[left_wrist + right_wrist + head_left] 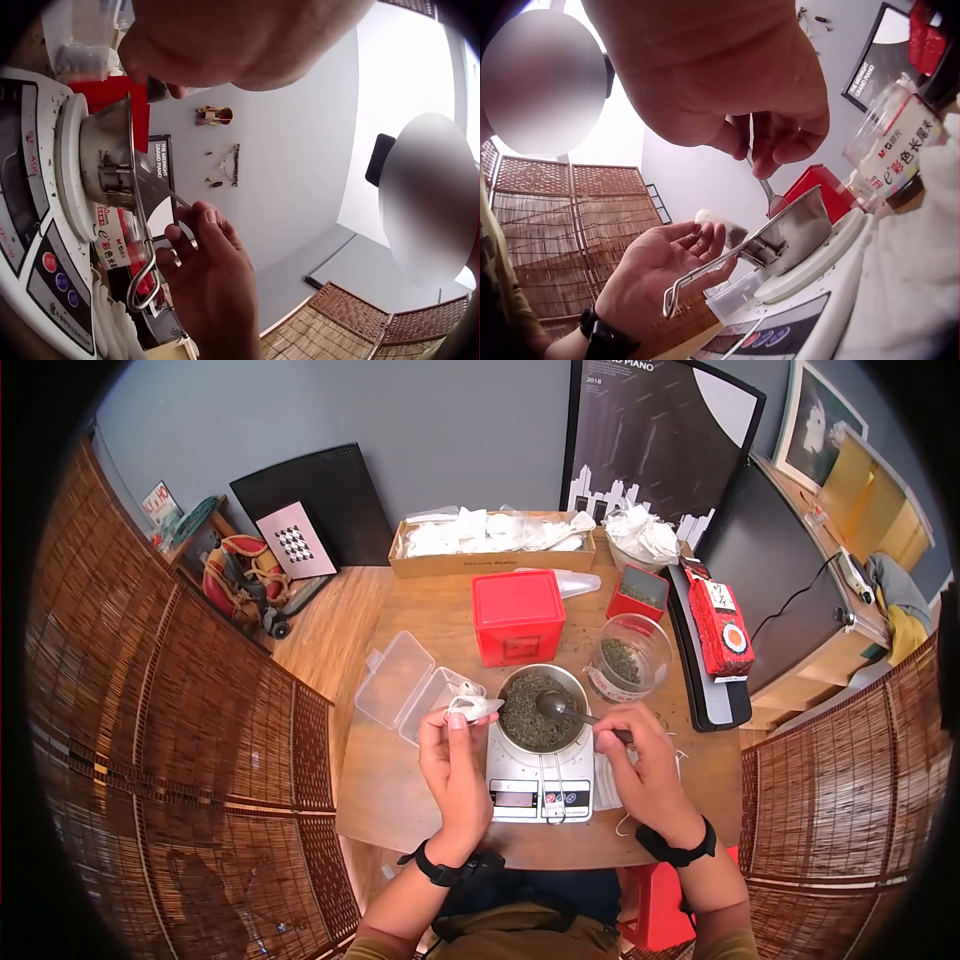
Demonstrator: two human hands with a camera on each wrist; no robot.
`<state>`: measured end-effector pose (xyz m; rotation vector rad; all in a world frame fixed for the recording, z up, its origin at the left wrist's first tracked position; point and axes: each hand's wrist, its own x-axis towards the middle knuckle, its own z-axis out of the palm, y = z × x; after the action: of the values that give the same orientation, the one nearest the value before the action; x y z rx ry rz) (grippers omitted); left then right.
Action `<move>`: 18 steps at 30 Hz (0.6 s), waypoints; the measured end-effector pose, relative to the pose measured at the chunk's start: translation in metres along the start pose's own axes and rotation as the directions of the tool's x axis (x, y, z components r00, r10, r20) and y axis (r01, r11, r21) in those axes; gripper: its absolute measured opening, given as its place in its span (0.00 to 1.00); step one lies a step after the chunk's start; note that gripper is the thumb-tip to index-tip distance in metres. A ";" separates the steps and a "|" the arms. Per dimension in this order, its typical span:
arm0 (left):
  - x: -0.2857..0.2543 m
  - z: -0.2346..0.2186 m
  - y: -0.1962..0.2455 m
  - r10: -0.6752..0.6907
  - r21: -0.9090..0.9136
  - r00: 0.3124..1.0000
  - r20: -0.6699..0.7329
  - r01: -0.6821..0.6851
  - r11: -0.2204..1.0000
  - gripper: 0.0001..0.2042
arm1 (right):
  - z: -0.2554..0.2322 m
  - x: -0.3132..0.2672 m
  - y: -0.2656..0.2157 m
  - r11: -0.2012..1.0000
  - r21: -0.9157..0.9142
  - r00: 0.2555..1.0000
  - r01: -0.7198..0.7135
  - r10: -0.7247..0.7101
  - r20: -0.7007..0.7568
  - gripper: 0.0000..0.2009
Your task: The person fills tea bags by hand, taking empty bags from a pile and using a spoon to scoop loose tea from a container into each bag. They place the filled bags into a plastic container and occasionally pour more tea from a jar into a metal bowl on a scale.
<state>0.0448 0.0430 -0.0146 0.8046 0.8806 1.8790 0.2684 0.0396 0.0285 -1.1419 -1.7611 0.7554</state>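
My left hand [455,775] pinches a small white pouch [472,708] by its upper part, just left of a metal pan. In the right wrist view the pouch has dark matter in its lower end. With my right hand [648,770] I grip a dark metal spoon [552,704], its bowl resting over the dried leaves [532,732] in the pan. That metal pan [802,232] has a wire handle pointing toward me and sits on a white kitchen scale [508,780]. Bits of leaf lie scattered on the scale.
Left of the scale lies an open clear plastic case [395,678]. Behind stands a red box [518,605]; right of the pan is a clear tub [655,650] with leaves. A cardboard box [490,565] of white pouches lines the back. A red packet [722,635] lies far right.
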 end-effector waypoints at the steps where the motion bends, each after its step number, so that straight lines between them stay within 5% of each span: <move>1: 0.000 0.001 0.000 -0.001 -0.001 1.000 -0.001 0.001 1.000 0.07 | 0.000 0.000 0.000 1.000 -0.001 1.000 -0.001 0.001 0.001 0.05; 10: -0.007 0.003 0.013 -0.048 0.056 0.998 0.029 0.046 0.997 0.08 | 0.011 0.012 0.008 0.998 0.023 0.998 -0.065 0.066 -0.017 0.06; 18: -0.004 0.012 0.026 -0.240 0.306 0.952 0.189 0.175 0.936 0.07 | -0.009 0.001 0.002 0.993 -0.119 0.969 0.003 -0.032 -0.246 0.07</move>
<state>0.0443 0.0333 0.0124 1.0334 1.0633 1.4607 0.2770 0.0416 0.0313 -1.2402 -1.6192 0.4796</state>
